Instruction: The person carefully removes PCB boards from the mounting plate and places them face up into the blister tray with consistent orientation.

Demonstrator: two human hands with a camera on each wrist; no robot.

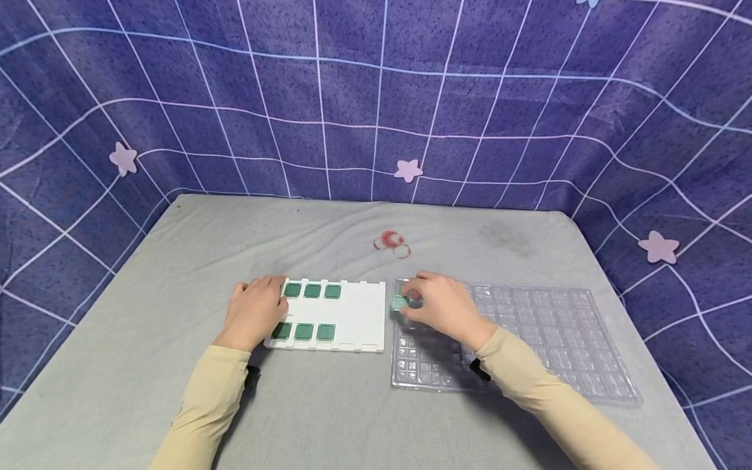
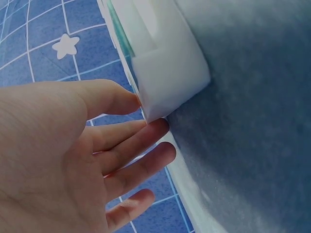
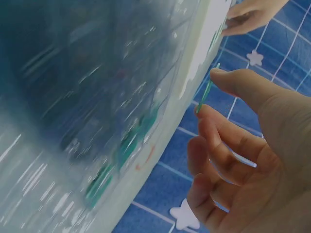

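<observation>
My left hand grips the left end of a white tray, thumb and fingertips at its corner in the left wrist view. Small green square circuit boards sit in two rows along that tray's long edges, toward its left half. Between thumb and index finger, my right hand pinches one more green circuit board. This board appears edge-on, raised off the trays, in the right wrist view. Below the right hand is a clear plastic tray of many small pockets, its upper left part hidden by the hand.
Several green pieces lie in the clear tray in the right wrist view. Both trays rest on a grey cloth-covered table, a narrow gap between them. A red mark is behind them. Blue gridded curtain surrounds the back and sides.
</observation>
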